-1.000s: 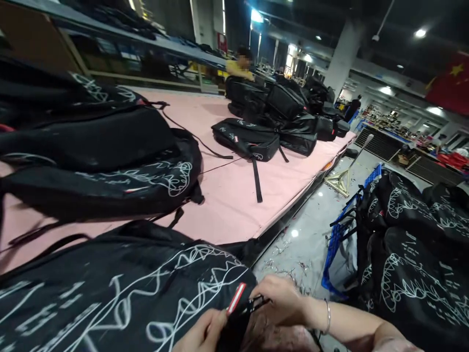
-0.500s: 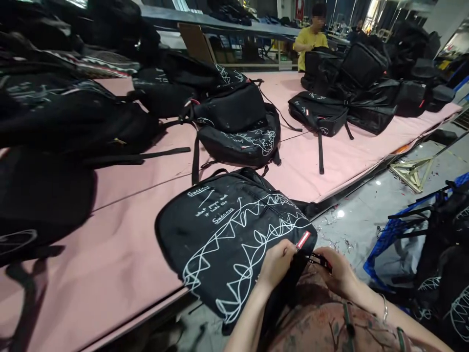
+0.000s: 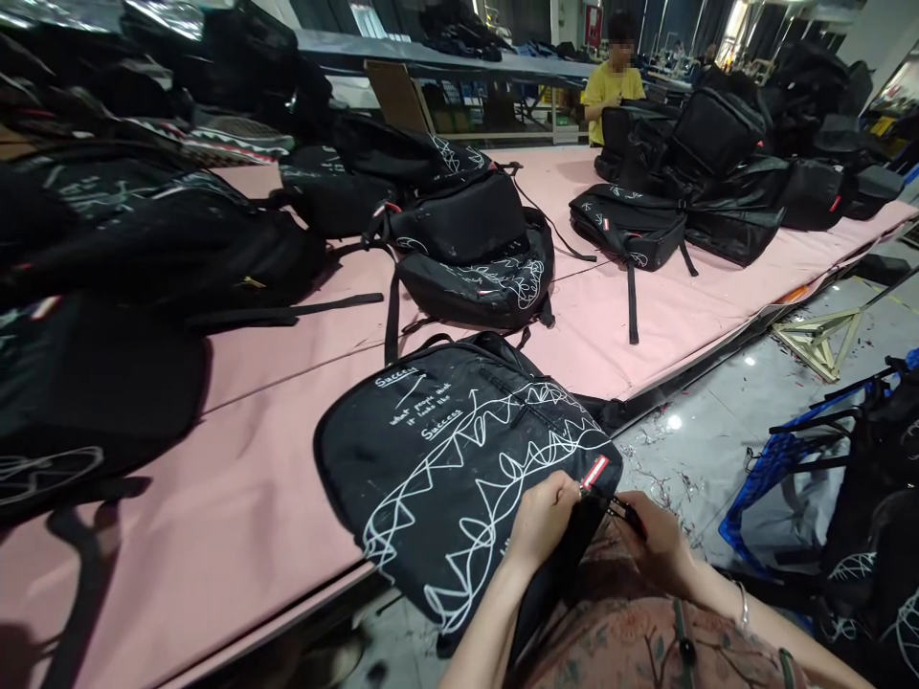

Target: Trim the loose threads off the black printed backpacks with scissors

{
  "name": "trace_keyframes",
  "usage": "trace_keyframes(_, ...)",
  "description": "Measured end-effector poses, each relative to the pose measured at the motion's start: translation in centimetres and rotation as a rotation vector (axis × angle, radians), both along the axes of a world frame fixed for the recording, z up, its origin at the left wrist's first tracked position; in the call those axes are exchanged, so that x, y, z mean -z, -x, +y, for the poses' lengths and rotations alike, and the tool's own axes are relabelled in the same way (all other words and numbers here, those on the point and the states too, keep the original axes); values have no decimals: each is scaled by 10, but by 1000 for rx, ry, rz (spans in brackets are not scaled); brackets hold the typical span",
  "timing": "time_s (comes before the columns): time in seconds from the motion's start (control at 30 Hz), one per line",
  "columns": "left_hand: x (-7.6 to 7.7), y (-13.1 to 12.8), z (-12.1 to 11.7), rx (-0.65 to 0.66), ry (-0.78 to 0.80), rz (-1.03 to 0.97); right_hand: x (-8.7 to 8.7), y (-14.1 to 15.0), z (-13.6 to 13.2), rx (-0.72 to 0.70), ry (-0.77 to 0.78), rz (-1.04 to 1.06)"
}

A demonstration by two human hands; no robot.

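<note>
A black backpack (image 3: 445, 478) with white scribbled lines and lettering lies at the table's front edge, its lower part hanging over toward my lap. My left hand (image 3: 544, 522) is closed, pinching the bag's edge beside a red-and-white label (image 3: 595, 473). What exactly lies between those fingertips is too small to see. Wrapped in my right hand (image 3: 657, 536) is a small dark tool that looks like thread snips (image 3: 626, 515). Its tip points left, close to my left fingertips and the bag's edge just below the label.
Several black backpacks (image 3: 466, 220) cover the pink table (image 3: 287, 536), with more piled at far right (image 3: 718, 124). A person in yellow (image 3: 614, 86) stands beyond. On the floor at right are thread scraps, a wooden frame (image 3: 822, 344) and a blue sack (image 3: 761, 478) with black bags.
The snips have turned and come closer to my left fingertips at the bag's edge. My left hand keeps its pinch. The whole view has shifted slightly.
</note>
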State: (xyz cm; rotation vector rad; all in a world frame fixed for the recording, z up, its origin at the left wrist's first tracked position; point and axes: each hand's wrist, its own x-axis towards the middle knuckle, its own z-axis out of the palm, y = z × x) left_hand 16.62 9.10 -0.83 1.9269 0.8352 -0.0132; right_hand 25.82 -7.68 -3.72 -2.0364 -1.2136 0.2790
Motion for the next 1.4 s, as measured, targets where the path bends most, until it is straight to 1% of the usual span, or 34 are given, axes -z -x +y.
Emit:
trace_keyframes(0.17,1,-1,-3,1,-68,-17,8,-3,12,-80,-81,-135)
trace_keyframes(0.27,-1,3,-6,-22,-105,-65,8,-4,15,-111,-108,-119)
trace_keyframes(0.33,-6,8,-10,-4,-114,-104,4,-8,14,-124,-118,-23)
trace_keyframes(0.37,-9,10,-13,38,-114,-123,2,-13,14,-112,-117,44)
trace_keyframes(0.43,-14,15,-20,176,-123,-173,-3,-26,16,-57,-107,211)
trace_keyframes(0.5,-15,18,-26,298,-215,-243,-6,-46,21,-11,-88,407)
trace_keyframes(0.53,-13,19,-29,320,-305,-266,-7,-57,24,-20,-66,506)
trace_keyframes(0.57,-9,21,-32,314,-412,-275,-8,-69,28,-53,-31,589)
trace_keyframes(0.6,-4,22,-34,283,-522,-262,-9,-80,31,-95,6,650)
trace_keyframes(0.67,10,26,-38,196,-703,-184,-10,-101,37,-172,73,705)
trace_keyframes(0.77,30,33,-43,119,-852,-68,-10,-123,44,-250,128,719)
trace_keyframes(0.83,39,36,-46,104,-902,-21,-10,-131,50,-316,169,730)
trace_keyframes(0.93,43,38,-48,98,-936,21,-13,-140,60,-412,214,736)
trace_keyframes(1.07,44,37,-49,90,-942,44,-17,-149,73,-519,253,741)
trace_keyframes(1.17,44,37,-49,93,-930,54,-17,-154,81,-587,280,746)
trace_keyframes(1.3,43,37,-50,97,-914,59,-14,-157,89,-643,303,747)
trace_keyframes(1.4,41,37,-50,91,-910,52,-13,-160,93,-655,303,742)
